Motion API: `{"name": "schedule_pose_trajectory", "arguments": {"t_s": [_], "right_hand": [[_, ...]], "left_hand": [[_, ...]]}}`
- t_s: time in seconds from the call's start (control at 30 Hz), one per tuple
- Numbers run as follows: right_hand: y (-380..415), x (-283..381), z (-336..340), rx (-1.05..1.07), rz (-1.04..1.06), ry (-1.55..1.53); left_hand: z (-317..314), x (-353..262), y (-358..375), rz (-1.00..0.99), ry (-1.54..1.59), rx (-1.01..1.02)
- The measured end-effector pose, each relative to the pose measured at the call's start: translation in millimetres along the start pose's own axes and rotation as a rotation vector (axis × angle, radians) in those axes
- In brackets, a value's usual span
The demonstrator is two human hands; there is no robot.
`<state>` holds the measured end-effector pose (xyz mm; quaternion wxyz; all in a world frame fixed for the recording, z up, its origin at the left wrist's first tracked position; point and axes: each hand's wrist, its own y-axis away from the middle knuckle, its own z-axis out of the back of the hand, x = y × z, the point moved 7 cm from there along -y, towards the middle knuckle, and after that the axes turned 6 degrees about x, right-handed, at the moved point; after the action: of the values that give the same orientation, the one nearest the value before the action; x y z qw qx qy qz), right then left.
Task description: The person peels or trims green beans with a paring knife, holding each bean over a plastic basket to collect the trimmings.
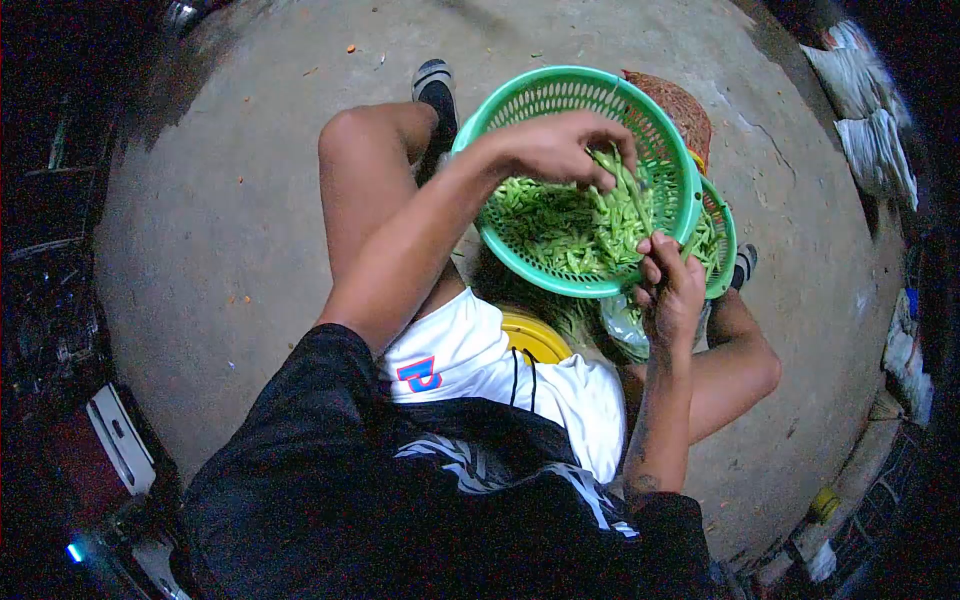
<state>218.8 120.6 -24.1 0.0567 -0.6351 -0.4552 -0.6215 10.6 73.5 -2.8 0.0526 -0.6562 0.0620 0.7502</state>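
Observation:
My left hand [572, 150] is over the large green plastic basket [490, 115], its fingers curled round some green vegetable strips [622, 185]. Below them, a heap of cut green vegetable pieces [560, 225] covers much of the basket's bottom. At the basket's near right rim, my right hand [678, 285] is closed, thumb and finger pinched on the lower end of a thin green vegetable strip that runs up towards the left hand. Under this side, a second green basket [727, 255] also holds green pieces, partly hidden by the first.
A reddish-brown mesh sack [675, 110] stands behind the baskets. Between my legs are a yellow round lid or stool [535, 335] and a clear plastic bag [625, 325]. Whitish sacks [870, 130] lie at the far right. Small orange scraps dot the concrete floor [230, 200].

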Motion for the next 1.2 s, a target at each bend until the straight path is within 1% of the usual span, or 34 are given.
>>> {"name": "schedule_pose_trajectory", "arguments": {"t_s": [0.03, 0.1, 0.17, 0.2, 0.23, 0.33, 0.4, 0.43, 0.5, 0.53, 0.57, 0.63, 0.67, 0.73, 0.77, 0.83, 0.9, 0.93, 0.97, 1.03, 1.1, 1.13, 1.17, 1.2], "right_hand": [[-1, 0, 1, 0.004, 0.017, -0.020], [-1, 1, 2, -0.004, 0.023, -0.023], [-1, 2, 0, -0.014, 0.027, -0.022], [-2, 2, -2, -0.005, 0.017, -0.022], [-2, 1, -3, 0.003, 0.006, -0.019], [-1, -2, -4, 0.025, 0.007, -0.088], [-1, -3, -2, 0.029, 0.008, -0.097], [-1, -3, -2, 0.032, 0.010, -0.109], [-1, -1, -4, 0.037, 0.016, -0.108], [-1, 0, -4, 0.039, 0.017, -0.103], [-2, -1, -5, 0.037, 0.017, -0.101], [-3, -2, -7, 0.038, 0.022, -0.107], [-2, -2, -6, 0.037, 0.017, -0.102], [1, 0, -8, 0.071, 0.004, -0.099], [1, -1, -5, 0.072, 0.006, -0.102], [0, 0, -3, 0.095, 0.021, -0.092], [-2, -1, -6, 0.079, 0.013, -0.096], [-2, -1, -8, 0.064, 0.001, -0.094], [-1, -2, -9, 0.063, -0.001, -0.091], [0, -2, -9, 0.055, 0.026, -0.083], [2, -2, -7, 0.073, 0.027, -0.074], [1, -1, -7, 0.090, 0.035, -0.070], [1, 0, -7, 0.092, 0.039, -0.073], [1, 1, -8, 0.099, 0.013, -0.067]], "left_hand": [[10, 1, 3, 0.043, -0.038, -0.049], [17, 11, 8, 0.190, 0.109, -0.018], [9, 2, 2, -0.037, -0.224, -0.096], [-5, -5, 3, 0.114, -0.194, -0.029], [-17, -8, -1, 0.047, -0.134, -0.002], [-13, -6, 2, 0.095, -0.190, 0.029], [4, -10, 3, -0.015, -0.137, -0.043], [5, -11, 4, -0.014, -0.143, -0.041], [8, -6, 6, 0.061, -0.117, -0.078], [0, -8, 3, 0.000, -0.187, -0.041], [-10, -1, 0, 0.029, -0.199, -0.033], [-23, -9, -2, 0.048, -0.228, 0.058], [-19, -3, -3, 0.048, -0.222, 0.056], [-5, -14, -2, -0.137, -0.198, 0.007], [3, 1, 3, 0.060, -0.025, 0.003], [8, 4, 7, 0.141, 0.063, 0.010], [-5, -9, 3, -0.003, -0.093, 0.002], [-15, -2, 3, 0.123, -0.079, 0.050], [-25, -6, 1, 0.069, -0.109, 0.092], [-26, -4, -3, -0.011, -0.051, 0.108], [-9, -1, -3, -0.021, -0.053, 0.043], [-1, 2, -1, 0.005, -0.016, 0.021], [-1, 4, -1, 0.005, -0.021, 0.022], [-7, 4, 0, 0.061, 0.042, 0.037]]}}
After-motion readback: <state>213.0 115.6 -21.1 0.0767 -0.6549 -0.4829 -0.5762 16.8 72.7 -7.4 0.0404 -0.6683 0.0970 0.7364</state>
